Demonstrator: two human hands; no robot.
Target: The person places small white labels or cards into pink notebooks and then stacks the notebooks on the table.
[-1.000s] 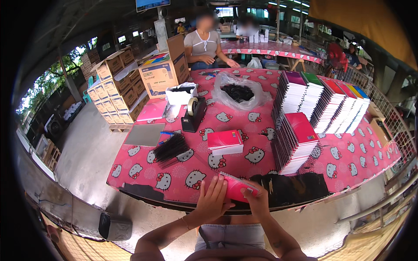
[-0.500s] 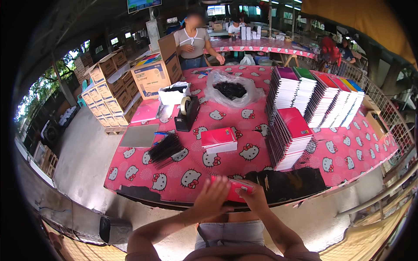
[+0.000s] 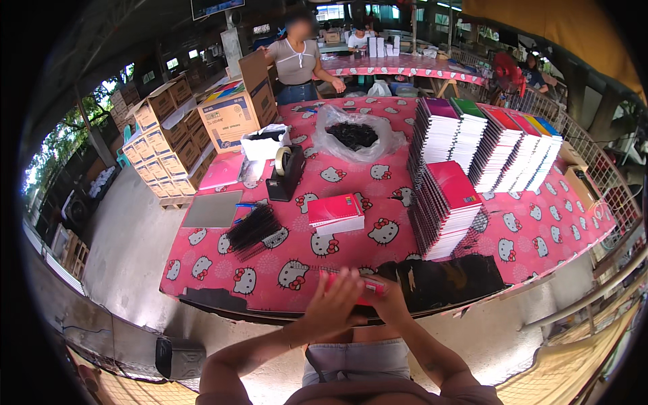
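At the near edge of the table my right hand [image 3: 390, 299] grips a pink-red notebook [image 3: 373, 286] by its right end. Stretched out and slightly spread, the fingers of my left hand [image 3: 335, 300] lie against the notebook's left part and cover much of it. A thin, faint coil seems to stick out leftward from its far edge. Beyond my hands lies a small stack of red-covered notebooks [image 3: 335, 210]. To its left is a bundle of black spiral coils [image 3: 253, 229]. A tall stack of red spiral notebooks [image 3: 449, 209] stands to the right.
Coloured notebook stacks [image 3: 489, 145] fill the back right. A plastic bag of black pieces [image 3: 358, 138], a tape dispenser [image 3: 285, 177], a grey board [image 3: 212, 210] and an open carton [image 3: 233, 121] sit farther left. Across the table stands a person [image 3: 297, 64].
The notebook has tipped so less of its cover shows. My left hand has shifted slightly right and up along it, while the right still grips. The view has moved slightly.
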